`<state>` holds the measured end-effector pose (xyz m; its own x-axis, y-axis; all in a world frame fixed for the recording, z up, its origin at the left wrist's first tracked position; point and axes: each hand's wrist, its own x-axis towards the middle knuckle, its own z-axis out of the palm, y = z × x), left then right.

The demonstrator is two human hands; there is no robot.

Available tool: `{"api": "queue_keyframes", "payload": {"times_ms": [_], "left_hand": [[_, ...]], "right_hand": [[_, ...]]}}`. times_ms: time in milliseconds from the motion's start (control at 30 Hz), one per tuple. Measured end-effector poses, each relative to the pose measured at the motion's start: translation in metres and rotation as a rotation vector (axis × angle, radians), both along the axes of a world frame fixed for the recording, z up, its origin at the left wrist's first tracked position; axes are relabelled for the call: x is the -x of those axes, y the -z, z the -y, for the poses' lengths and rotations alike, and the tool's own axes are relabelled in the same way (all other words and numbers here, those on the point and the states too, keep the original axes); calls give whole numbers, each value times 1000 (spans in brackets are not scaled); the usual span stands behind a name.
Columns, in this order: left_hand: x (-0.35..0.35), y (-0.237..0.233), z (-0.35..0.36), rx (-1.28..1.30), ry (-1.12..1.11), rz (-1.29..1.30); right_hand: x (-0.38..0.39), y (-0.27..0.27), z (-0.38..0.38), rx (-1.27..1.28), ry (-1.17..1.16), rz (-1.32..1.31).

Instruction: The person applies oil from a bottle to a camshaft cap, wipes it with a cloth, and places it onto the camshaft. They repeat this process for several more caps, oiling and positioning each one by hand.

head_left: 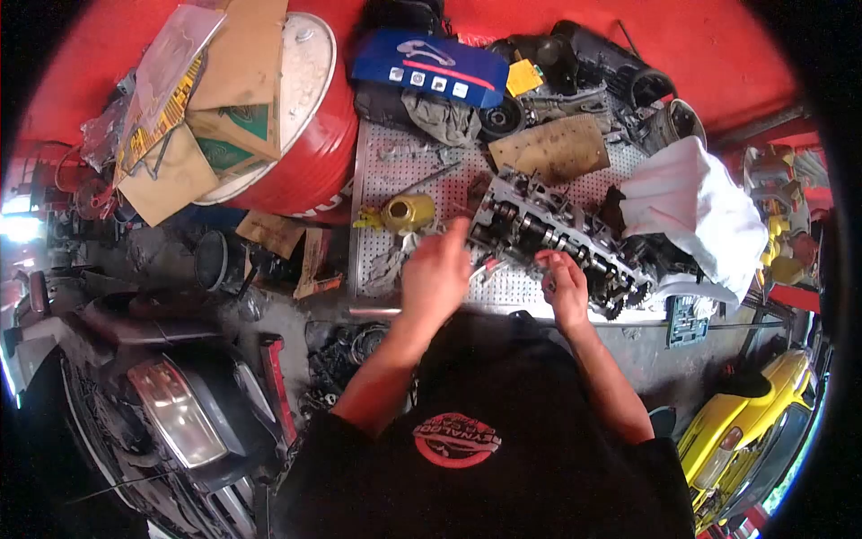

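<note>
The work in hand appears to be close handling around the engine cylinder head (pixel 558 235), which lies slantwise on the perforated tabletop (pixel 516 295), right of centre in the frame, its camshaft (pixel 571 245) facing up. The left hand (pixel 435 280) is beside the head's left end, blurred; one finger seems to point upward, but whether the fingers are apart or closed on something, I cannot tell. The right hand (pixel 566 289) is at the head's lower edge, its fingers curled in, thumb near forefinger; whether they pinch a small part is also unclear.

The next move, as I judge it, calls for a light fingertip approach from the lower edge, clear of the raised cam lobes, with the left hand free to steady the casting. The gold container (pixel 409 212), left of the head, and the white cloth (pixel 691 211), at its upper right, leave less room for a sideways reach.
</note>
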<state>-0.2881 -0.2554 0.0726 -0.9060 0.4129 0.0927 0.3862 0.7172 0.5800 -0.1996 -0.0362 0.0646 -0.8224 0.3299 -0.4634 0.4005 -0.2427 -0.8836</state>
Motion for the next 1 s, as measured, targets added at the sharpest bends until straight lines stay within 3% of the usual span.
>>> {"api": "queue_keyframes", "payload": {"times_ms": [33, 100, 167, 200, 233, 267, 300, 333, 367, 400, 467, 533, 633, 667, 833, 933, 1000], "left_hand": [[8, 16, 14, 41, -126, -100], [32, 35, 42, 211, -177, -237], [53, 50, 62, 449, -48, -286], [63, 61, 70, 448, 23, -176], [69, 71, 74, 598, 90, -163], [73, 61, 76, 622, 85, 39], [76, 50, 78, 652, 67, 236], [74, 57, 93, 600, 155, 20], [77, 70, 106, 586, 154, 49], [69, 75, 115, 466, 153, -82], [62, 95, 136, 407, 148, -68], [43, 86, 138, 316, 116, -205], [29, 72, 135, 277, 32, -137], [28, 71, 133, 208, 30, -228], [44, 57, 112, -3, 4, -628], [57, 46, 104, -89, -104, -499], [69, 43, 97, -40, -93, -655]], "right_hand": [[1, 1, -3, 13, 37, 38], [7, 6, -3, -38, 41, 94], [3, 70, -11, -554, -240, -148], [3, 102, -16, -820, -305, -275], [4, 103, -15, -1174, -439, -421], [9, 78, 0, -590, -371, -245], [15, 51, 15, -67, -127, -65], [17, 75, 19, 46, -81, -184], [23, 43, 19, 6, -109, -114], [24, 35, 20, 21, -76, -117], [24, 53, 20, 128, 31, -151], [20, 83, 22, 249, 94, -123], [18, 74, 24, 323, 187, -59], [13, 53, 20, 147, 84, 39], [26, 52, 35, 0, -9, -6], [38, 41, 40, 15, -54, 3], [42, 45, 40, 5, -53, -37]]}}
